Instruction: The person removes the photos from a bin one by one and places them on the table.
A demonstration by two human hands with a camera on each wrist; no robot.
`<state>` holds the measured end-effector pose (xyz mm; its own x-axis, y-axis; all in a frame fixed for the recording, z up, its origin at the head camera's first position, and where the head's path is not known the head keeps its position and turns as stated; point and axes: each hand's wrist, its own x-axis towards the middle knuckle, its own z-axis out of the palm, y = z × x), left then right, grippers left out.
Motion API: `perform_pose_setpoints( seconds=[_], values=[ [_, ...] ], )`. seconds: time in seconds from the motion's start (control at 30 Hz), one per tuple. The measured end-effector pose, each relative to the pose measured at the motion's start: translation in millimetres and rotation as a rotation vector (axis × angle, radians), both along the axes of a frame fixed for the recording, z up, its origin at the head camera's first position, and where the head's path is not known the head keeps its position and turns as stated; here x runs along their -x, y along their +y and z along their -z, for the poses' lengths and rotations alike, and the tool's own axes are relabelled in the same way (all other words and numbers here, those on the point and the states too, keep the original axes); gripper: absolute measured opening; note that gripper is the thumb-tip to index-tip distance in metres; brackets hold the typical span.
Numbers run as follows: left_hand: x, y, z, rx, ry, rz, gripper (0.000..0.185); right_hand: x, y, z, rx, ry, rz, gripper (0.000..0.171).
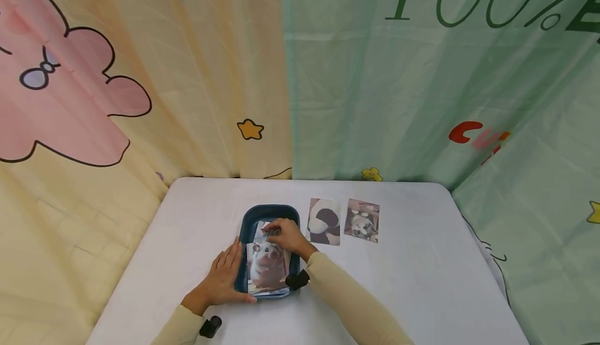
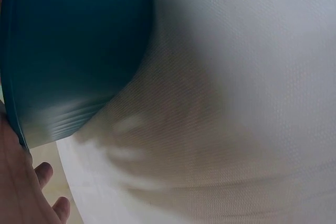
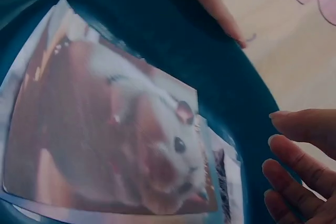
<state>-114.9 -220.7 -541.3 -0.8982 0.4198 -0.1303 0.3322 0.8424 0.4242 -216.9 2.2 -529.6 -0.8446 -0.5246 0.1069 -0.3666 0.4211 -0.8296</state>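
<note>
A dark teal tray (image 1: 295, 217) holds several photo cards. The uppermost is a hamster photo card (image 1: 268, 267), lying over others. A card with grey fur (image 3: 223, 182) shows partly from under it. My left hand (image 1: 222, 277) lies along the tray's left side, fingers straight at the rim and thumb by the near edge. Over the far part of the tray is my right hand (image 1: 287, 236), its fingers loosely bent just beyond the hamster card. In the right wrist view its fingertips (image 3: 278, 169) are spread apart with nothing between them.
Two photo cards lie right of the tray: one with a dark round shape (image 1: 324, 221), the other with an animal lying on its back (image 1: 362, 221). All stand on a white-covered table (image 1: 412, 282). Printed curtains (image 1: 328, 100) hang behind it.
</note>
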Motion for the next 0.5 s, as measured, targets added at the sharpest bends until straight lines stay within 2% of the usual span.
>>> perform_pose_setpoints(
  seconds=[0.07,0.27,0.37,0.5],
  values=[
    [1.3,-0.8,-1.0,0.003,0.004,0.001,0.136,0.7,-7.8,2.6,-0.042,0.006,-0.002,0.025],
    [2.9,-2.1,-0.4,0.013,0.023,0.009,0.137,-2.2,-23.2,15.8,-0.195,-0.079,0.052,0.027],
    [2.2,-2.2,1.5,0.009,0.023,0.002,0.137,-6.3,-27.0,20.4,-0.281,-0.069,0.073,0.026],
    [1.9,-2.5,3.4,0.008,0.022,-0.003,0.138,-10.0,-29.6,22.5,-0.315,-0.05,0.076,0.022]
  ],
)
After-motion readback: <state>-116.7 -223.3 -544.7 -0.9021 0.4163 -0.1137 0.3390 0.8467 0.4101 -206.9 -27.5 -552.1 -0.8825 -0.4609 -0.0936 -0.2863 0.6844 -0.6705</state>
